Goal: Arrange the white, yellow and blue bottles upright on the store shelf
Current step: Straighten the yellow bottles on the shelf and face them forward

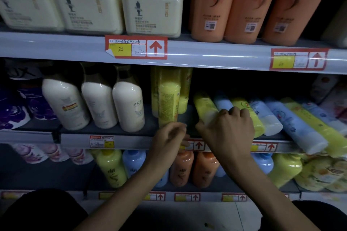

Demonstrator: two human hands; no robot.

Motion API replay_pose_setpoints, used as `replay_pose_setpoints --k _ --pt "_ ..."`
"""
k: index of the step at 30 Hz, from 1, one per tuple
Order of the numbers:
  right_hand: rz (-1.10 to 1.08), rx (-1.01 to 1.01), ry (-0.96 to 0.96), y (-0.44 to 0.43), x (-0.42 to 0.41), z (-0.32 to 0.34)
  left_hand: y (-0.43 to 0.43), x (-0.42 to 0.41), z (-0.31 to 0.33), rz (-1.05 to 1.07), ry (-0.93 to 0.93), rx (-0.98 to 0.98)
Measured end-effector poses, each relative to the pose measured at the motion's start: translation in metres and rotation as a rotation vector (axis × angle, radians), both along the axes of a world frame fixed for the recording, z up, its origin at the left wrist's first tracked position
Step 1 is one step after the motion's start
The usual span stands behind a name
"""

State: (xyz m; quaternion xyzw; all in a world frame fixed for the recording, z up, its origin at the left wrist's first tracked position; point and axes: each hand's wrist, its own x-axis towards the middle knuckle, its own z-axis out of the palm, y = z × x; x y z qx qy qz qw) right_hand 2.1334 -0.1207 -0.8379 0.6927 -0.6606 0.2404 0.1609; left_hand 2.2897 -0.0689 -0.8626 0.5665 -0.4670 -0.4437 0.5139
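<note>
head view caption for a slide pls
Right hand grips a lying yellow plastic bottle on the grey middle shelf; left hand at the base of an upright yellow plastic bottle.

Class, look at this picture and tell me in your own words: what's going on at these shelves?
A person is tidying the middle shelf. Their right hand grips a yellow bottle lying on its side, the nearest of a row of blue and yellow bottles that lie flat. Their left hand is at the foot of an upright yellow bottle; whether it holds it is unclear. Three white bottles stand to the left.
</note>
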Motion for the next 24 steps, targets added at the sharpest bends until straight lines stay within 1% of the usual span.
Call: replay_pose_setpoints --k 2,5,6,8,10,11,13,15,17,19,20,22,24 --pt "-0.004 0.001 -0.026 0.01 -0.005 0.004 -0.002 -0.008 0.006 -0.048 0.12 0.155" --pt "-0.004 0.1 -0.011 0.026 -0.01 0.005 -0.002 -0.02 0.009 -0.152 0.293 0.372" --pt "0.003 0.125 0.0 0.031 -0.011 0.005 -0.003 -0.024 0.007 -0.165 0.34 0.408" --pt "0.018 0.152 0.027 0.041 -0.013 0.003 -0.007 -0.031 0.003 -0.166 0.439 0.42" --pt "0.048 0.119 0.0 0.052 -0.014 0.0 -0.01 -0.037 0.002 -0.163 0.523 0.426" --pt "0.071 0.102 -0.006 0.058 -0.014 -0.002 -0.009 -0.04 0.003 -0.155 0.536 0.432" --pt "0.132 0.094 -0.002 0.065 -0.02 -0.007 -0.008 -0.045 0.0 -0.158 0.524 0.428" --pt "0.177 0.176 -0.066 0.067 -0.029 -0.009 -0.005 -0.048 -0.002 -0.17 0.503 0.425" --pt "0.206 0.296 -0.251 0.068 -0.042 -0.004 -0.002 -0.047 -0.002 -0.192 0.485 0.416" --pt "0.23 0.405 -0.457 0.068 -0.053 0.0 0.0 -0.046 -0.003 -0.212 0.426 0.391" --pt "0.238 0.445 -0.545 0.066 -0.057 0.001 0.002 -0.046 -0.004 -0.207 0.372 0.365" --pt "0.267 0.515 -0.679 0.06 -0.062 -0.002 0.007 -0.049 -0.007 -0.186 0.205 0.29" --pt "0.28 0.575 -0.738 0.056 -0.062 -0.007 0.011 -0.049 -0.013 -0.193 0.042 0.186"
